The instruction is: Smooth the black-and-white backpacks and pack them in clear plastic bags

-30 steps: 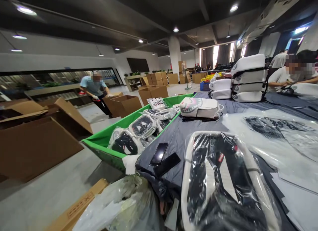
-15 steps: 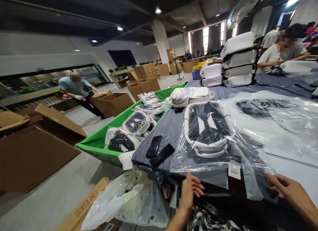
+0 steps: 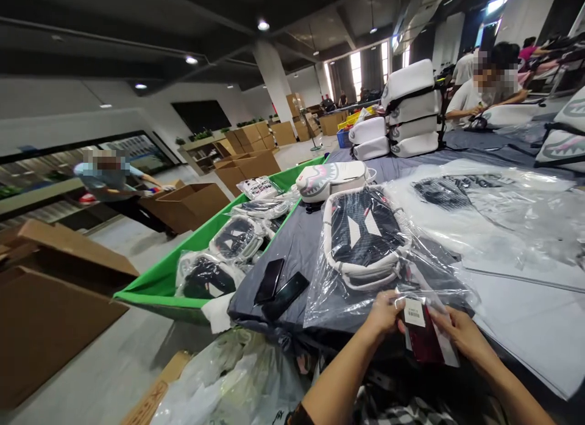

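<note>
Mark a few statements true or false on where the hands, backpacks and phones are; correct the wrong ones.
1. The left hand and right hand are both at the dark red tag. True.
2. The plastic-wrapped backpack stands upright. False: it lies on the cloth-covered table.
3. A shark-mouth backpack lies just beyond the wrapped one. True.
4. The green bin has nothing in it. False: it holds several bags in clear plastic.
5. Two phones lie in the bin. False: they lie on the table, near its corner.
6. The tag carries a white barcode label. True.
</note>
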`<action>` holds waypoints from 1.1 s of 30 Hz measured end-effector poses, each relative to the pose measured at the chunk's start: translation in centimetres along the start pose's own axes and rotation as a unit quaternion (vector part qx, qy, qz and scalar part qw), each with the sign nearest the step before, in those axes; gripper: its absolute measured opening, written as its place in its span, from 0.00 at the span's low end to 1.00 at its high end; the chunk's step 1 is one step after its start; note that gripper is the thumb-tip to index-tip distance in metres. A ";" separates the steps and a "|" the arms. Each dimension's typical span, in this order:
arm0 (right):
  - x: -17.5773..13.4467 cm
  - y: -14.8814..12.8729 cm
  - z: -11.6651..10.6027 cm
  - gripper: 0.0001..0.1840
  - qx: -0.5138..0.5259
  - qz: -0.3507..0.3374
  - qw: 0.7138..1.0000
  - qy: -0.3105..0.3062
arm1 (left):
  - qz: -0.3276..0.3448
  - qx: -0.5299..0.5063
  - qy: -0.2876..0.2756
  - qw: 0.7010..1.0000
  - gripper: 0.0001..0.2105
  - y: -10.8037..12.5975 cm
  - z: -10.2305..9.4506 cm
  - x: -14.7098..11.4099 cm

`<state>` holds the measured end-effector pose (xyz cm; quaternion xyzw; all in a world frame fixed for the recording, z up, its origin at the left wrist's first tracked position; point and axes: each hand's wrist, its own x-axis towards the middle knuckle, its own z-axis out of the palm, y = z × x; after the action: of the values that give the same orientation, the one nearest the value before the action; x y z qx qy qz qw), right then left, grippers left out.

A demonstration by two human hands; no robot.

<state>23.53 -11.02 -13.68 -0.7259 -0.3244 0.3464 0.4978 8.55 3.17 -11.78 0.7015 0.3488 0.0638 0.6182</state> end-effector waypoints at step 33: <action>0.2 -4.7 -3.2 0.19 -0.384 -0.476 0.728 0.311 | 0.399 0.272 -0.136 0.865 0.12 5.1 -2.3 1.1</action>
<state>25.68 -11.09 -8.40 -0.6722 -0.5602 -0.3351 0.3493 10.25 5.73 -6.98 0.9229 -0.0449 0.1116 0.3658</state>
